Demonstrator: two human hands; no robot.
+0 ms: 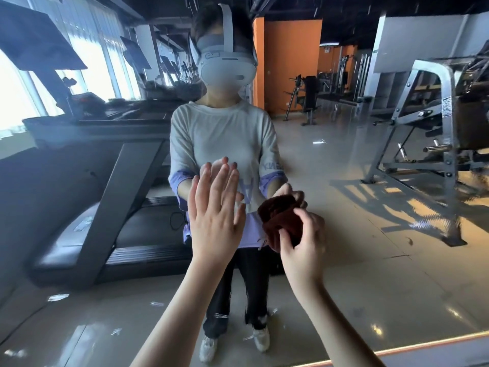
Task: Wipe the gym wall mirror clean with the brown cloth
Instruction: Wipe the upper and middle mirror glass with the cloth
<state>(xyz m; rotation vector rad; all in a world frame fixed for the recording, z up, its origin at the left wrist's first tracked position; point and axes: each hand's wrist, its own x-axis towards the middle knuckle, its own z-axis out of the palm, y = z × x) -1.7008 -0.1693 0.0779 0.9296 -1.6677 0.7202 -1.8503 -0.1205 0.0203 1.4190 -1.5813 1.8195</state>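
Straight ahead, the mirror faces both hands. The right hand grips the bunched cloth, which seems to touch the mirror; the left hand, flat and open, is just beside it.

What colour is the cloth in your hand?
The cloth is dark reddish brown, seen best in the head view.
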